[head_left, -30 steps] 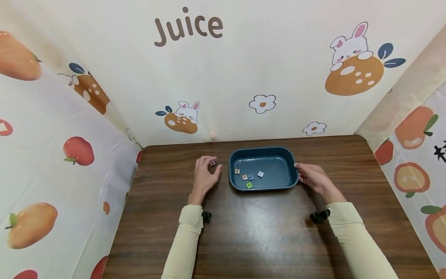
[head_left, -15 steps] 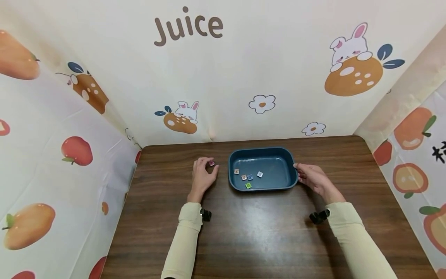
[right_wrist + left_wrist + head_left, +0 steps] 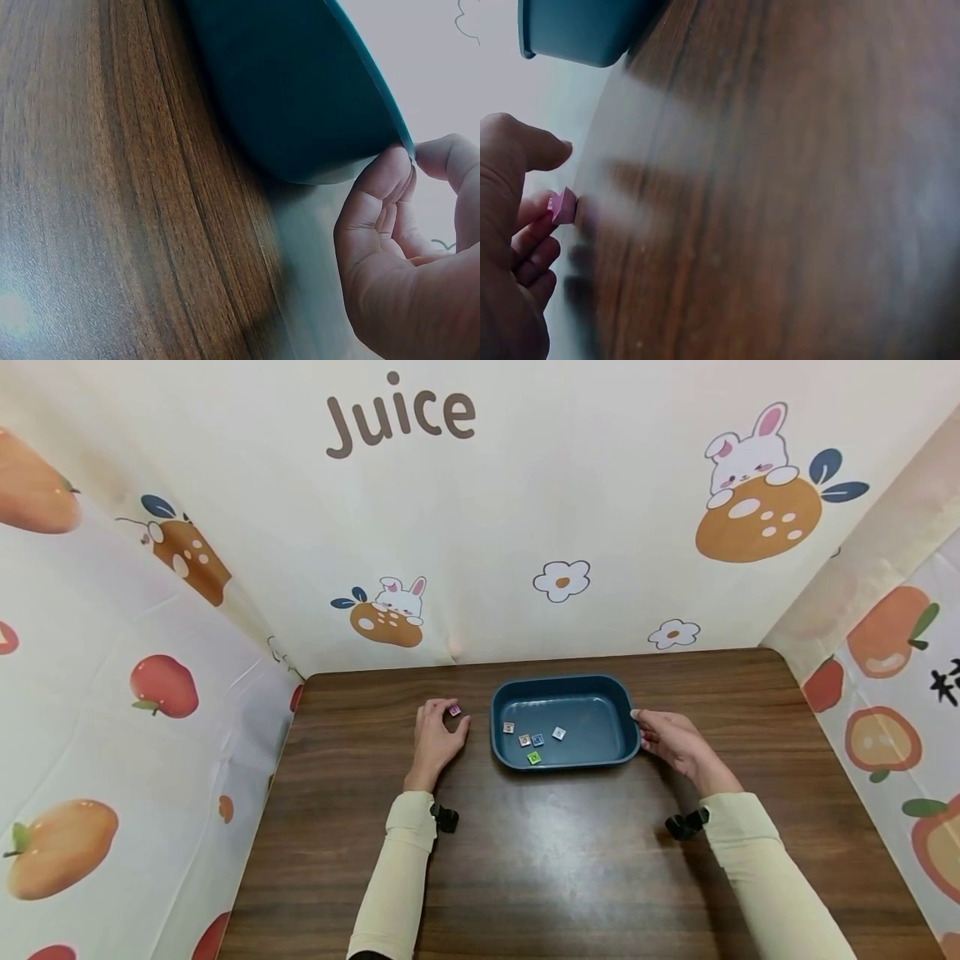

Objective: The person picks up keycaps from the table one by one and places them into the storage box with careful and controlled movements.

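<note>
In the head view, my left hand (image 3: pixel 437 743) is at a small pink cube (image 3: pixel 453 711) on the table, left of the blue tray (image 3: pixel 558 767). The left wrist view has fingertips (image 3: pixel 538 206) against the far side of this pink piece, while the thumb (image 3: pixel 549 150) is apart from it. My right hand (image 3: pixel 678 747) pinches the tray's right rim between thumb and fingers, as the right wrist view confirms. Inside the tray lie several small marked cubes: a green cube (image 3: pixel 534 758), a blue cube (image 3: pixel 537 740), a whitish cube (image 3: pixel 558 734) and brownish ones.
The tray stands on a dark wood table (image 3: pixel 555 860) near its back edge. A printed cloth wall (image 3: pixel 517 510) rises behind the table, with more cloth at both sides. A black strap device (image 3: pixel 446 818) sits on each wrist.
My left hand has drawn slightly to the left and its thumb is a little nearer the pink cube. The right hand keeps its pinch on the tray, and the cubes inside stay put.
</note>
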`<state>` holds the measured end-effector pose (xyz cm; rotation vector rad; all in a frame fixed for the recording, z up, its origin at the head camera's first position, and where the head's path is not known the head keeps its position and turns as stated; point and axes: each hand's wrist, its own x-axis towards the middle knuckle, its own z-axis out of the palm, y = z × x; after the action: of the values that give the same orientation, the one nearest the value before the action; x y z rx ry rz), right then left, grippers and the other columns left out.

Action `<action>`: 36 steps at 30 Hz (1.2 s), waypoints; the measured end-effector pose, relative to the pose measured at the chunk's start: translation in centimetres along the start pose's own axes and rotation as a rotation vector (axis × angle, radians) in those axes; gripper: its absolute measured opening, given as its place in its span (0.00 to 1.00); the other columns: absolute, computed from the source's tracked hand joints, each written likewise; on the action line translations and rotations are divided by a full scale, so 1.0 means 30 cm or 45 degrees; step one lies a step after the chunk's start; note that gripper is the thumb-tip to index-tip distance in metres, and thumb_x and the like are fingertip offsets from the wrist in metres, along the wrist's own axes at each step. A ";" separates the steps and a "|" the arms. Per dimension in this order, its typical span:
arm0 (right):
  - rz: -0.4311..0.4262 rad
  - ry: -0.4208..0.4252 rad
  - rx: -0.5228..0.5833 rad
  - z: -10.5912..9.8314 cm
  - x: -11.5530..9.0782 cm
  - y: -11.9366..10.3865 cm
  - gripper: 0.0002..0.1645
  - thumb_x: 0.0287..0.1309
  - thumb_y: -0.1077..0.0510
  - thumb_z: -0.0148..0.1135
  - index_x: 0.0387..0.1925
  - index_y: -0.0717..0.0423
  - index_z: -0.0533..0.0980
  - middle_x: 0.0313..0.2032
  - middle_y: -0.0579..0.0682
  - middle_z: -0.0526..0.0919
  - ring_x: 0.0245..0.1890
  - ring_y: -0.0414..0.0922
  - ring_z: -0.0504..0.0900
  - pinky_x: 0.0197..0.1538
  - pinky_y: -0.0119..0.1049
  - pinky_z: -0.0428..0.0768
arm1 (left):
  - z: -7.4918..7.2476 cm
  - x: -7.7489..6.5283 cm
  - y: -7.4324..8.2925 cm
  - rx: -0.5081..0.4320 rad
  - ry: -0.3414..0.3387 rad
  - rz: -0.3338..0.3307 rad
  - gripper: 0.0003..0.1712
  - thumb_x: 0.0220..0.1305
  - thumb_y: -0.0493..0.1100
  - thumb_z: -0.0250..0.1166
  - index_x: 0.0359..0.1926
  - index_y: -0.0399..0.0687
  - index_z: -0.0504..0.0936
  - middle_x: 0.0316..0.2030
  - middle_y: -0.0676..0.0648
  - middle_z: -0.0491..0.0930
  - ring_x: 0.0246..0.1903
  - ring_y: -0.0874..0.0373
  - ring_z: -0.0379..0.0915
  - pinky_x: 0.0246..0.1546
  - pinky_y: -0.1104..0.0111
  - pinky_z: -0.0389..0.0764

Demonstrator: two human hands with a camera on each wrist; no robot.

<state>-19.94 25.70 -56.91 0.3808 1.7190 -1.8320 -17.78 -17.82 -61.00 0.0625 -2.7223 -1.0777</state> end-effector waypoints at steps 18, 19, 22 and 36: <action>-0.014 0.005 -0.009 0.002 0.002 0.006 0.12 0.76 0.49 0.61 0.36 0.47 0.84 0.32 0.37 0.82 0.33 0.32 0.79 0.40 0.25 0.84 | 0.006 0.008 -0.027 0.070 -0.034 -0.030 0.23 0.67 0.49 0.74 0.58 0.43 0.86 0.55 0.40 0.81 0.60 0.40 0.72 0.66 0.49 0.74; -0.014 0.007 -0.006 0.001 0.001 0.006 0.12 0.76 0.49 0.61 0.36 0.47 0.84 0.32 0.37 0.82 0.33 0.32 0.79 0.40 0.25 0.84 | 0.005 0.007 -0.028 0.077 -0.038 -0.040 0.23 0.67 0.50 0.74 0.57 0.43 0.87 0.55 0.40 0.81 0.60 0.41 0.72 0.66 0.49 0.74; -0.019 0.011 -0.017 -0.001 -0.001 0.007 0.12 0.76 0.48 0.61 0.36 0.46 0.84 0.32 0.37 0.82 0.33 0.32 0.79 0.40 0.25 0.84 | 0.003 0.001 -0.029 0.090 -0.038 -0.056 0.21 0.68 0.50 0.74 0.55 0.43 0.88 0.54 0.41 0.81 0.59 0.42 0.72 0.65 0.49 0.74; -0.046 0.017 -0.017 0.006 -0.006 0.012 0.12 0.75 0.47 0.62 0.35 0.44 0.84 0.32 0.36 0.81 0.33 0.31 0.79 0.40 0.24 0.83 | -0.006 -0.016 -0.025 0.107 -0.035 -0.087 0.16 0.69 0.49 0.72 0.51 0.45 0.89 0.53 0.42 0.81 0.57 0.44 0.73 0.61 0.49 0.76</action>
<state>-19.55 25.58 -57.08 0.3592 1.7571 -1.8461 -17.31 -18.43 -61.46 0.1556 -2.8084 -0.9888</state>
